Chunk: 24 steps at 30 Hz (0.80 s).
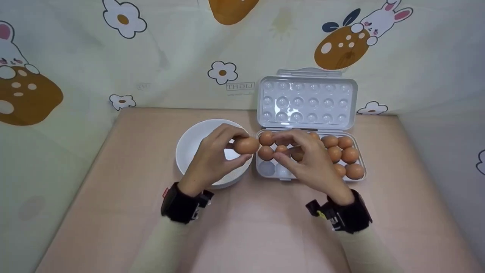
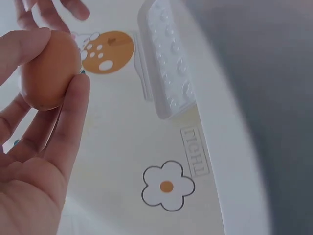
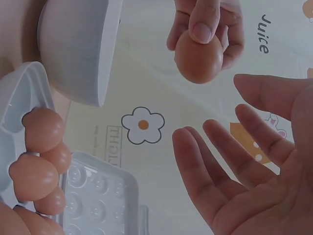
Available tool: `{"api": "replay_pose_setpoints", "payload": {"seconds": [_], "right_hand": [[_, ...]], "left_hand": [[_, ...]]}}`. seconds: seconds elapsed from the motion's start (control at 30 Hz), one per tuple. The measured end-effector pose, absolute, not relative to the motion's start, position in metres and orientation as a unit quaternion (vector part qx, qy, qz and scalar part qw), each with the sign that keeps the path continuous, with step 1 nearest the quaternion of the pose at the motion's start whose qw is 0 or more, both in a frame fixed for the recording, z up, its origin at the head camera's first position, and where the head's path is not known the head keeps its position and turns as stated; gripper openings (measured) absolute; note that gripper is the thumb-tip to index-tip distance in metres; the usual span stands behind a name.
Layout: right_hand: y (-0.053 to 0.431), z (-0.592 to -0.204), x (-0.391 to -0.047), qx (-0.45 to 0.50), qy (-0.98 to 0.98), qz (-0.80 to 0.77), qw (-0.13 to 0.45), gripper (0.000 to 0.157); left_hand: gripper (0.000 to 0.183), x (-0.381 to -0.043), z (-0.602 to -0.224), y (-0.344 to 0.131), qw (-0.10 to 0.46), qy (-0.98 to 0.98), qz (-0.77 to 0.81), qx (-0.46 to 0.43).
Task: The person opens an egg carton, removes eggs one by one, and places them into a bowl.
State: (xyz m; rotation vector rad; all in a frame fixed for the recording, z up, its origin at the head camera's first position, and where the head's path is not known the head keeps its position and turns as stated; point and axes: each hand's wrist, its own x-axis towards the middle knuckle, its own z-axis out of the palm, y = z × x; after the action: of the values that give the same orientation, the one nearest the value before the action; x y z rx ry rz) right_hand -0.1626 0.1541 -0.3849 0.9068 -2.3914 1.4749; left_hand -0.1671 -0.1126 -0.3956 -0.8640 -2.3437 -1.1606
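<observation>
A brown egg (image 1: 246,145) is pinched between the thumb and fingers of my left hand (image 1: 212,157), above the right side of a white bowl (image 1: 189,142). In the left wrist view the same egg (image 2: 51,71) shows whole between thumb and fingertips. My right hand (image 1: 312,163) hovers over an egg carton (image 1: 267,168) with its fingers spread and nothing between them. The right wrist view shows this hand (image 3: 254,161) apart from the held egg (image 3: 199,57). Several brown eggs (image 1: 350,155) sit in the carton; my right hand hides some of them.
The carton's clear lid (image 1: 307,102) stands raised at the back, against a printed cloth wall (image 1: 182,57). At the carton's front left, cups without eggs show. A pinkish cloth (image 1: 257,227) covers the table.
</observation>
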Motion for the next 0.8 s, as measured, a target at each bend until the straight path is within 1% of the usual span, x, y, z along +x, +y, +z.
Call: {"api": "replay_pose_setpoints", "payload": {"seconds": [0.1,0.27,0.53,0.8], "right_hand": [[0.157,-0.384,-0.164,0.309,-0.819,0.47,0.117,0.034],[0.161,-0.382,-0.166,0.313,-0.829,0.445,0.133,0.033],[0.161,-0.38,-0.166,0.3,-0.847,0.418,0.131,0.034],[0.162,-0.383,-0.166,0.299,-0.852,0.409,0.13,0.037]], "left_hand": [[0.041,-0.17,-0.394,-0.12,0.196,-0.841,-0.409,-0.296],[0.041,-0.176,-0.393,-0.134,0.184,-0.86,-0.387,-0.277],[0.041,-0.189,-0.388,-0.157,0.14,-0.902,-0.323,-0.25],[0.038,-0.199,-0.387,-0.171,0.075,-0.922,-0.282,-0.254]]}}
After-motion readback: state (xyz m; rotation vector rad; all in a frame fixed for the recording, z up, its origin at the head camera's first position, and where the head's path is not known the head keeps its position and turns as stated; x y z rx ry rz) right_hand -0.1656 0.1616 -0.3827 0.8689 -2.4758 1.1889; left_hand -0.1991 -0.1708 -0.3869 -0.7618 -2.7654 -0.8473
